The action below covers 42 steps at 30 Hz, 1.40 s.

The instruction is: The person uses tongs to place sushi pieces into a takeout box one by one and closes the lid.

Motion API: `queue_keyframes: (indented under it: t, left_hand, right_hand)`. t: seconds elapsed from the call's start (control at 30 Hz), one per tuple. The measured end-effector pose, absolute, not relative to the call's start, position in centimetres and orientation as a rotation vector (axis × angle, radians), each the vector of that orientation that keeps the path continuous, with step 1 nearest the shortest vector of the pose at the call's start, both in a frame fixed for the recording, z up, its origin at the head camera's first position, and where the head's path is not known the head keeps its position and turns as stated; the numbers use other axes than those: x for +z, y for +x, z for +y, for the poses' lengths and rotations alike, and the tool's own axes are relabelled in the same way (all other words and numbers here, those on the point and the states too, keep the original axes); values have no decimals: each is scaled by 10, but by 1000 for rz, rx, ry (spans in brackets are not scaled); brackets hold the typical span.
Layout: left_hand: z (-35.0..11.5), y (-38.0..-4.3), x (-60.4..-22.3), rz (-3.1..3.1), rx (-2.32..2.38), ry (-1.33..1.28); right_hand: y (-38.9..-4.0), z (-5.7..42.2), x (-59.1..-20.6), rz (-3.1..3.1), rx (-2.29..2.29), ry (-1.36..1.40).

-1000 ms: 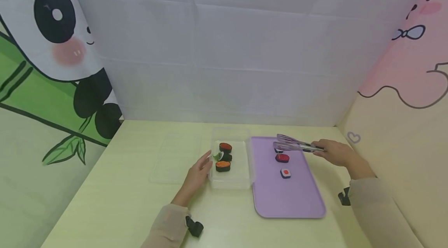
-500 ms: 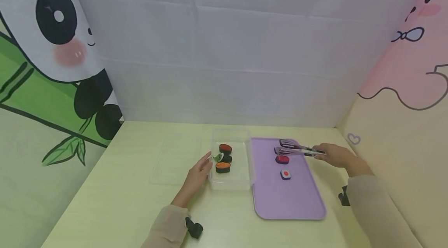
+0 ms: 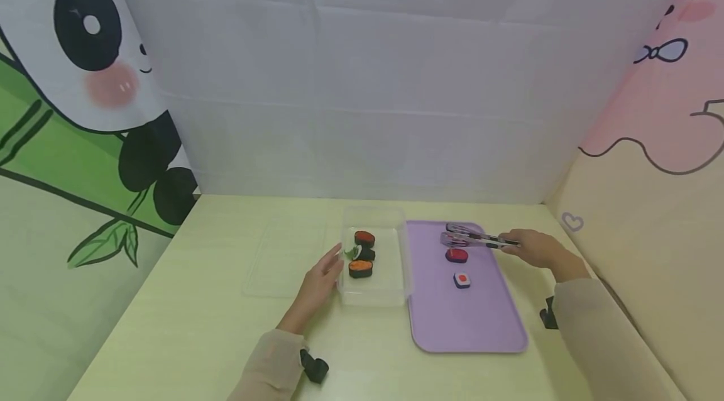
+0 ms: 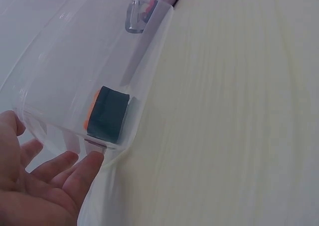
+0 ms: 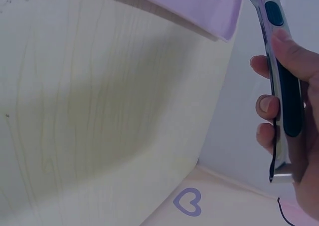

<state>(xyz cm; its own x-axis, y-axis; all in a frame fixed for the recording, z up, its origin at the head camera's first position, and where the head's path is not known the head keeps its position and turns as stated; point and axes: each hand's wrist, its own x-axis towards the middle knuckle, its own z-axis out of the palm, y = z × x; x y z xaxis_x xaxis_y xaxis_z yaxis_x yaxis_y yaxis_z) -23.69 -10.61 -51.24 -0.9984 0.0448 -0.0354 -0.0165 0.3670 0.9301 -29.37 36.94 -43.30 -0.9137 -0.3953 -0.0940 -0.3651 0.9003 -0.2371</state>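
Observation:
My left hand (image 3: 317, 288) touches the left side of a clear plastic container (image 3: 373, 298) with extended fingers. Inside it, along the left, stand a red-topped sushi (image 3: 364, 239), a sushi roll with green leaf (image 3: 364, 254) and an orange-topped sushi (image 3: 360, 269). My right hand (image 3: 540, 247) grips metal tongs (image 5: 283, 86) with dark handle pads. Their heads are at the far part of a purple tray (image 3: 469, 329), around a sushi piece they mostly hide; whether they pinch it I cannot tell. Nearer on the tray lie a red-topped sushi (image 3: 456, 256) and a red-centred sushi roll (image 3: 462, 280).
A clear lid (image 3: 271, 269) lies flat on the table (image 3: 186, 325), left of the container. The tray's left edge meets the container's right side. A pale cloth wall (image 3: 362, 149) rises behind, with printed cloths at both sides.
Over the far sushi, the tongs shifted slightly right, then back left, and their heads have come closer together. My left hand stays at the container.

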Motion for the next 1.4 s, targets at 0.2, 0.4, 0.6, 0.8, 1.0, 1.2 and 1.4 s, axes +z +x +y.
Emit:
queue_keyframes:
  t: [0.2,0.4,0.6,0.8,1.0,1.2,1.4]
  left_hand:
    - [-108,-236,-510,2565,1740,60]
    - [-108,-235,-508,2574,1732,78]
    - [-108,-235,-509,2571,1731,58]
    - [-108,-236,-511,2565,1742,58]
    - [-108,-237,-512,2559,1749,60]
    - [-108,-237,-512,2554,1751,51]
    - [-107,-236,-511,2556,1751,58]
  right_hand:
    - [-293,363,-425,2940,-311,-621]
    - [-293,350,-414,2988,-318,-667]
    - [-291,328,-397,3007,-343,-720]
    - [-296,304,-387,2996,-360,-787]
    - [-302,290,-382,2997,-389,-800]
    - [-306,275,-385,2983,-405,-806]
    - [-309,263,-392,2954,-406,-796]
